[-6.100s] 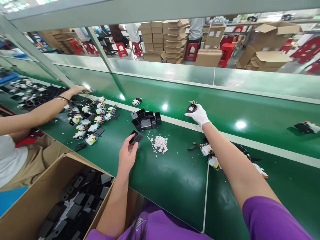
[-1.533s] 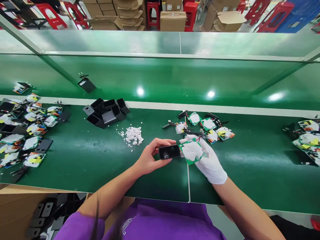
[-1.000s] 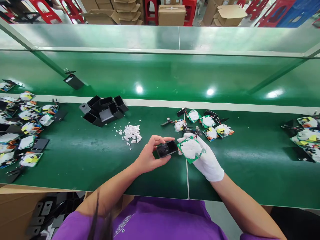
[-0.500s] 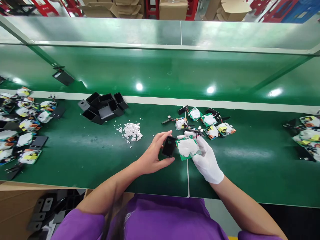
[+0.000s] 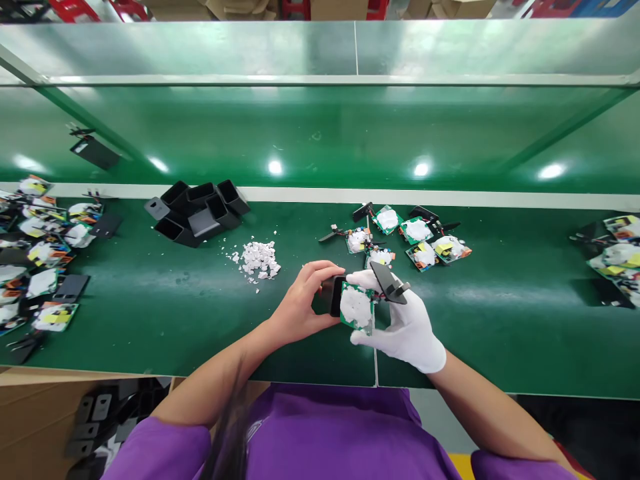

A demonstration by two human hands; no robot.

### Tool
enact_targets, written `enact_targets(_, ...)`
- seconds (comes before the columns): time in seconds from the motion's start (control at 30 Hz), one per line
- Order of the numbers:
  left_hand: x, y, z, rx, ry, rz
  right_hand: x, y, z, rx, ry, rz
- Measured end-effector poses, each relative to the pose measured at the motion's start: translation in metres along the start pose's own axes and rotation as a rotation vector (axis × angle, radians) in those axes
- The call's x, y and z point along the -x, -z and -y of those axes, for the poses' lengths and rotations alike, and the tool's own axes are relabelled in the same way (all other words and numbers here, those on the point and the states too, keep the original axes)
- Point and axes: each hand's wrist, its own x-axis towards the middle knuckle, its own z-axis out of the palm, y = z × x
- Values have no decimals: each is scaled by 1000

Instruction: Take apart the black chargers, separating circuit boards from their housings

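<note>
While the left hand [image 5: 301, 303] has a black case [image 5: 337, 297] in its grip above the worktop [image 5: 190, 323], the gloved right hand [image 5: 410, 333] grasps a circuit board [image 5: 357, 307] at the case's three o'clock.

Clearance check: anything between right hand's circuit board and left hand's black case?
Nothing visible. The right hand holds the circuit board at the mouth of the black case in the left hand; contact unclear.

red stools [image 5: 377, 9] beside cardboard boxes [image 5: 338, 10]
</note>
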Motion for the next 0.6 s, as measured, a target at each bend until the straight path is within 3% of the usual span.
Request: enact_targets(0.6,1,-3,0,-43,-43,-8,-4,-8,0,202,153,12)
